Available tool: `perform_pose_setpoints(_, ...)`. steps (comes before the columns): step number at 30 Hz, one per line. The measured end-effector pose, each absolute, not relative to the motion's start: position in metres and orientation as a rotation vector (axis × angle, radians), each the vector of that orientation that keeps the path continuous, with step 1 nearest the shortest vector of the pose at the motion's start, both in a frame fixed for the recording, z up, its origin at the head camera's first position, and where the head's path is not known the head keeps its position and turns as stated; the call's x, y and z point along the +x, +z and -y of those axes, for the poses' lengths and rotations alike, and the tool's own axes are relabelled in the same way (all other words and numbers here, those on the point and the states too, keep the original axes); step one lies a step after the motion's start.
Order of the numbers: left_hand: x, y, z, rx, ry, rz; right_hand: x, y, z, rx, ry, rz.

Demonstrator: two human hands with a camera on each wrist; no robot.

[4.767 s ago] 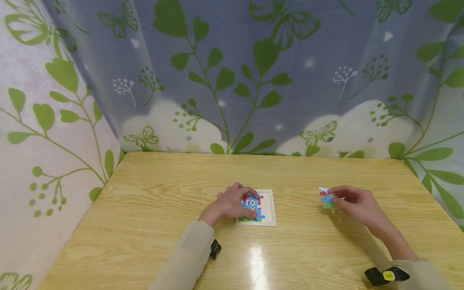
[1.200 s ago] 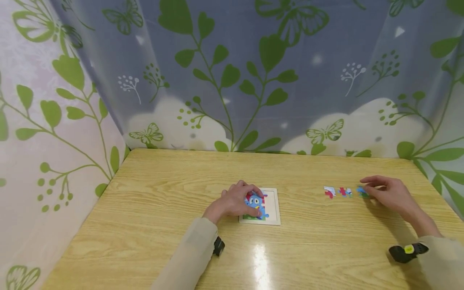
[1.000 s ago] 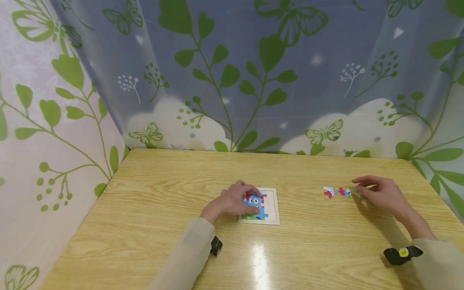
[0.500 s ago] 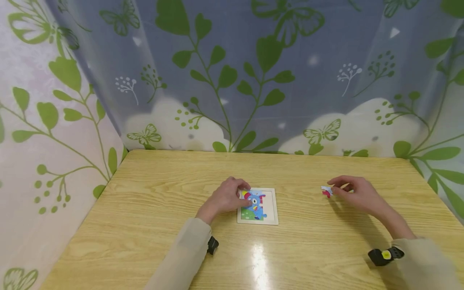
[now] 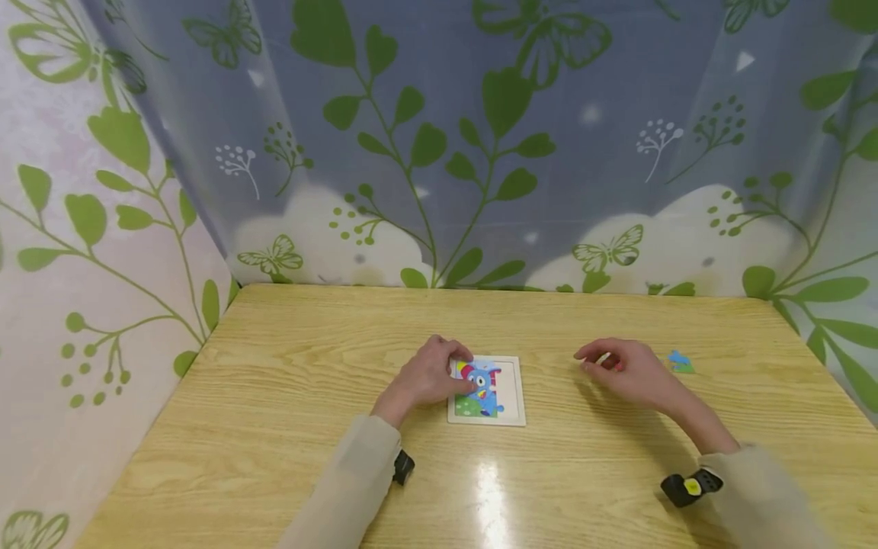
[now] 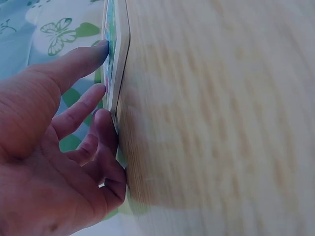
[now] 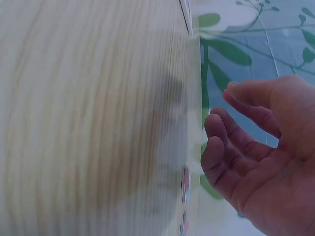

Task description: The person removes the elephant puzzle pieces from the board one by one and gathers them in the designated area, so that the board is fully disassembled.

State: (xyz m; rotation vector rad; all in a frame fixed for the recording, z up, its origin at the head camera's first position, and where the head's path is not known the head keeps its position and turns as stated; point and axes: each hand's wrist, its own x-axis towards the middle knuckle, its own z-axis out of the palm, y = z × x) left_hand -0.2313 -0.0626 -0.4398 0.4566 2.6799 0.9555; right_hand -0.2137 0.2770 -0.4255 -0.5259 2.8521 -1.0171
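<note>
A square jigsaw puzzle board (image 5: 511, 396) with a pale wooden rim lies mid-table. Its left part shows a blue cartoon animal, and its right part is bare. My left hand (image 5: 424, 377) holds the board at its left side, thumb on the picture and curled fingers at the edge. To the right, my right hand (image 5: 627, 374) hovers above the table with loosely bent fingers and nothing visible between them. A red bit of a puzzle piece (image 5: 619, 367) shows behind that hand. Past it lies a blue and green piece (image 5: 680, 361). Puzzle pieces (image 7: 185, 184) also show edge-on in the right wrist view.
The light wooden table (image 5: 329, 335) ends at the back against a patterned curtain (image 5: 439, 152) with leaves and butterflies. A similar cloth (image 5: 123, 229) hangs along the left side. Bands with black devices sit at both wrists.
Loose pieces first near my right fingers now lie in a row. My right hand has moved left across them toward the board. My left hand has drawn back leftward, uncovering more of the picture.
</note>
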Motion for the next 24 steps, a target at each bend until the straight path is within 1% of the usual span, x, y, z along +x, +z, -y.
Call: perform_pose_setpoints(24,-0.238,-0.442,0.065,0.462,1.005,-2.562,-0.226,-0.435,-0.206,-0.566,-1.048,-2.77)
